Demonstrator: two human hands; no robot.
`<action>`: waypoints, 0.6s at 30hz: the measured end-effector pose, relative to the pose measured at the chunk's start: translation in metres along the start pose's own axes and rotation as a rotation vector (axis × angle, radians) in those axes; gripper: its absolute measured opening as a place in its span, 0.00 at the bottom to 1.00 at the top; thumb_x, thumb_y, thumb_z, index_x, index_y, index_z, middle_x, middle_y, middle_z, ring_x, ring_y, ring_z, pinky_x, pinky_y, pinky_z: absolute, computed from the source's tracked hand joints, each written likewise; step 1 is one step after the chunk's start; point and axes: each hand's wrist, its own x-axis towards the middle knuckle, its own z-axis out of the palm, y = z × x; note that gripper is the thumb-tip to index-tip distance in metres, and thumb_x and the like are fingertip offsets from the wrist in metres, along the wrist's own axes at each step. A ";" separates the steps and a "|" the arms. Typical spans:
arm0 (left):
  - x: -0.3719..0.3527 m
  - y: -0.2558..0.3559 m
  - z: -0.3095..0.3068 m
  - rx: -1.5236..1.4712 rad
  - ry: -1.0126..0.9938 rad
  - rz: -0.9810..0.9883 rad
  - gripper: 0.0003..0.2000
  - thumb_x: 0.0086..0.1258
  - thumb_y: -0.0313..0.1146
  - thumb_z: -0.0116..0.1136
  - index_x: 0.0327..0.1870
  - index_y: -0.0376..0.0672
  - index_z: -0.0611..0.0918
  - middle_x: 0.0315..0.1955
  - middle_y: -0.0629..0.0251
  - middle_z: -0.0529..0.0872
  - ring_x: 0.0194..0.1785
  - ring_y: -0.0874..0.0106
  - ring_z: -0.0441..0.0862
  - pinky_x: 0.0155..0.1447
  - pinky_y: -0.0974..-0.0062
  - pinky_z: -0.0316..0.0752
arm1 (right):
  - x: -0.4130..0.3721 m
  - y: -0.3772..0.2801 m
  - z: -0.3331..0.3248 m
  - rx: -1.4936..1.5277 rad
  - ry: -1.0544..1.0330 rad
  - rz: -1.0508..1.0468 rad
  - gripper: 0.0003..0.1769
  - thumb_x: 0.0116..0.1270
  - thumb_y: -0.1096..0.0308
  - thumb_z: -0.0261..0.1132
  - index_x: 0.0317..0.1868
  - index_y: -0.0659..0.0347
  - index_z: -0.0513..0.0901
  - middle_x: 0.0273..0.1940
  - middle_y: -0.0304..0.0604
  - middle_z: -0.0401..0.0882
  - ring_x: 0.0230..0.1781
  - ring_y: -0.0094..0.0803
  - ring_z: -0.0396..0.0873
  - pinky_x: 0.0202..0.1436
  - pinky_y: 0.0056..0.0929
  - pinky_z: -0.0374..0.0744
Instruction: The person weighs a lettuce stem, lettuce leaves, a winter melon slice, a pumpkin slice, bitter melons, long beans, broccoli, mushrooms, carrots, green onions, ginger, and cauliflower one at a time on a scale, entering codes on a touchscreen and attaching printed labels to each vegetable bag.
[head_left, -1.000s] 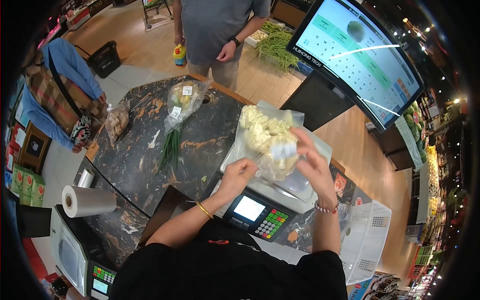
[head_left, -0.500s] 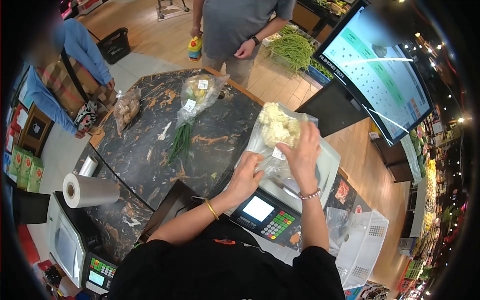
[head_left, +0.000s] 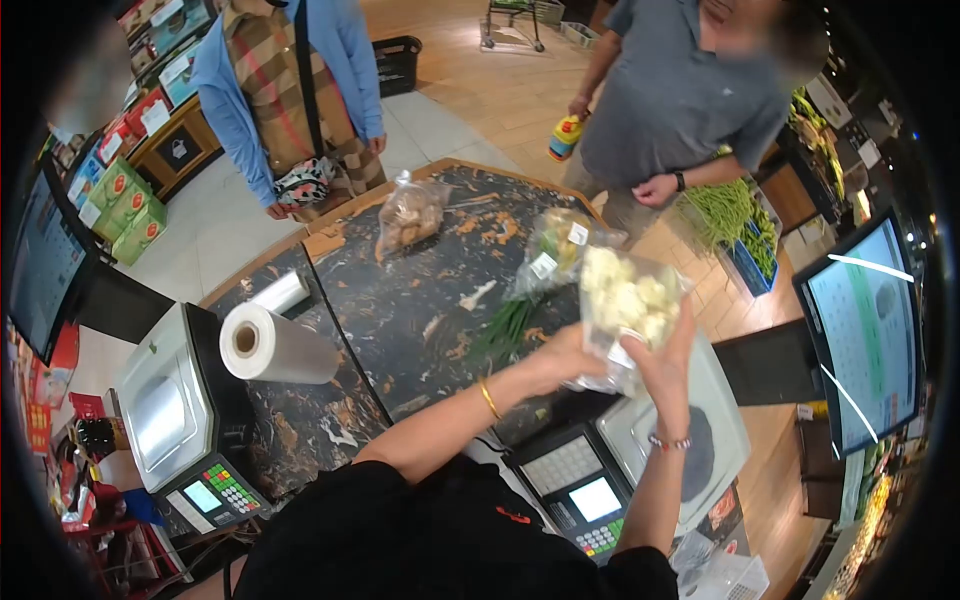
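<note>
A clear plastic bag of cauliflower (head_left: pixel 630 295) is held up between my two hands, over the left side of the weighing scale (head_left: pixel 715 445) and the counter edge. My right hand (head_left: pixel 668 365) grips its right side, thumb across the front near a white label. Closed around the bag's loose lower left end is my left hand (head_left: pixel 565 360). Just behind the cauliflower, a bag with white labels (head_left: pixel 555 245) lies on the counter, with green stalks (head_left: pixel 505 325) sticking out. Farther left sits a tied bag of brown lumpy produce (head_left: pixel 410 215).
The dark marble counter (head_left: pixel 400 320) holds a plastic bag roll (head_left: pixel 275 345) and a second scale (head_left: pixel 165 400) at left. Monitors (head_left: pixel 865 335) flank me. One person in a blue jacket (head_left: pixel 350 75) and another in a grey shirt (head_left: pixel 670 110) stand across the counter.
My hands have lifted the cauliflower bag off the scale and brought it toward the counter. My view has turned left, showing more of the left scale and the person in blue.
</note>
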 end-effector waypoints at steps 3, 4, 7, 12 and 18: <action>-0.001 0.014 -0.075 0.065 0.163 0.070 0.28 0.60 0.15 0.59 0.65 0.37 0.73 0.44 0.65 0.85 0.43 0.76 0.82 0.46 0.78 0.78 | 0.054 -0.022 0.079 -0.109 -0.124 -0.185 0.55 0.51 0.62 0.78 0.75 0.69 0.57 0.69 0.68 0.60 0.71 0.62 0.60 0.74 0.48 0.63; -0.002 0.018 -0.098 -0.006 0.216 0.113 0.29 0.60 0.14 0.59 0.66 0.36 0.72 0.43 0.65 0.85 0.43 0.76 0.82 0.46 0.78 0.77 | 0.066 -0.019 0.112 -0.149 -0.122 -0.249 0.56 0.51 0.62 0.77 0.76 0.68 0.56 0.70 0.70 0.59 0.70 0.63 0.62 0.73 0.52 0.62; -0.010 0.002 -0.159 -0.072 0.326 0.121 0.27 0.59 0.15 0.59 0.63 0.35 0.75 0.44 0.65 0.85 0.43 0.76 0.82 0.45 0.78 0.77 | 0.097 -0.056 0.177 -0.202 -0.327 -0.320 0.43 0.55 0.61 0.75 0.69 0.66 0.68 0.66 0.62 0.68 0.68 0.58 0.66 0.69 0.53 0.66; -0.022 -0.037 -0.205 0.152 0.423 -0.052 0.25 0.59 0.17 0.61 0.61 0.36 0.78 0.43 0.67 0.85 0.42 0.76 0.80 0.44 0.76 0.76 | 0.160 -0.125 0.303 0.027 -0.553 -0.427 0.25 0.68 0.57 0.63 0.59 0.64 0.79 0.60 0.49 0.79 0.65 0.43 0.72 0.62 0.50 0.72; -0.075 -0.039 -0.190 -0.021 0.662 -0.118 0.31 0.61 0.22 0.66 0.68 0.36 0.70 0.38 0.61 0.83 0.35 0.75 0.80 0.34 0.77 0.75 | 0.216 -0.144 0.442 -0.054 -0.620 -0.101 0.32 0.62 0.44 0.66 0.54 0.64 0.83 0.51 0.55 0.83 0.51 0.44 0.82 0.56 0.40 0.76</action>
